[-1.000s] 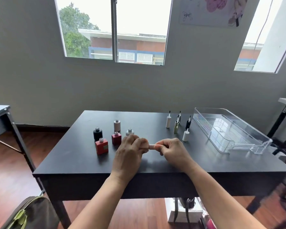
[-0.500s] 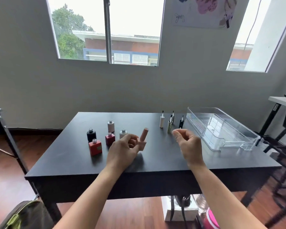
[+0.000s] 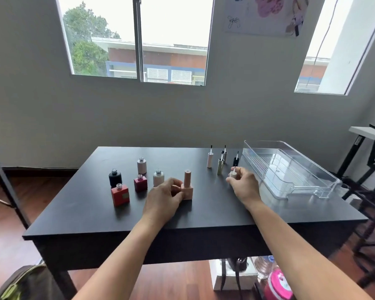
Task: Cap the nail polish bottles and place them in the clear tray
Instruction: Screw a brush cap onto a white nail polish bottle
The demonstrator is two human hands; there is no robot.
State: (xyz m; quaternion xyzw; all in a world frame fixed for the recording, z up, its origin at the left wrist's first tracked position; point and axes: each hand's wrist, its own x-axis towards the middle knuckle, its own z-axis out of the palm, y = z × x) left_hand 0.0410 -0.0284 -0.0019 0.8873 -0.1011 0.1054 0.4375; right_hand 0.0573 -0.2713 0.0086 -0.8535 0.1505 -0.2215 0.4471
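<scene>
- Head view: the left hand (image 3: 165, 198) rests on the dark table (image 3: 85, 213). Its fingers curl round the square base of the pink capped bottle (image 3: 187, 187), which stands upright near the table's middle.
- At 3 o'clock from that bottle, the right hand (image 3: 245, 185) pinches a white cap (image 3: 233, 174) between thumb and fingertips, brush pointing up. I cannot tell whether the cap is clear of the table.
- The clear tray (image 3: 286, 169) lies at 2 o'clock from the right hand, along the table's right side, well apart from the pink capped bottle.
- At 10 o'clock from the left hand stand five uncapped bottles: black bottle (image 3: 115, 178), red square bottle (image 3: 120, 194), dark red bottle (image 3: 140, 183), pale pink bottle (image 3: 141, 167) and white bottle (image 3: 158, 178).
- At 12 o'clock from the right hand, loose caps stand brush-up: pale cap (image 3: 209, 160), gold cap (image 3: 220, 168), silver cap (image 3: 224, 156) and black cap (image 3: 236, 161).
</scene>
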